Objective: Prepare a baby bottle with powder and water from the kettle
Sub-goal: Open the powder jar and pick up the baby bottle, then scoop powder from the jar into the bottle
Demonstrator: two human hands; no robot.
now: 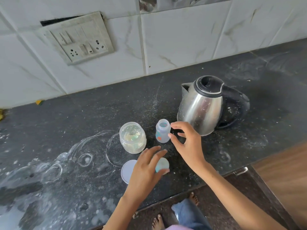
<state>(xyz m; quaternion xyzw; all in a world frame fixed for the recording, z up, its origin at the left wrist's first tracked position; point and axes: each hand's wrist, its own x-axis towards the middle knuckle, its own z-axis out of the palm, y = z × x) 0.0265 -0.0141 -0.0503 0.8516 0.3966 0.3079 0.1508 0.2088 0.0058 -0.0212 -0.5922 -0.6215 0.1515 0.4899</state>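
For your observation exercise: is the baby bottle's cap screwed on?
No: the baby bottle stands open-mouthed, while the left hand holds its cap.

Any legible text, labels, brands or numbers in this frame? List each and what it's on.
None readable.
baby bottle: orange and blue printed marks, no legible text.
kettle: no brand or label visible.
powder jar: no label visible.
switch panel: no readable markings.
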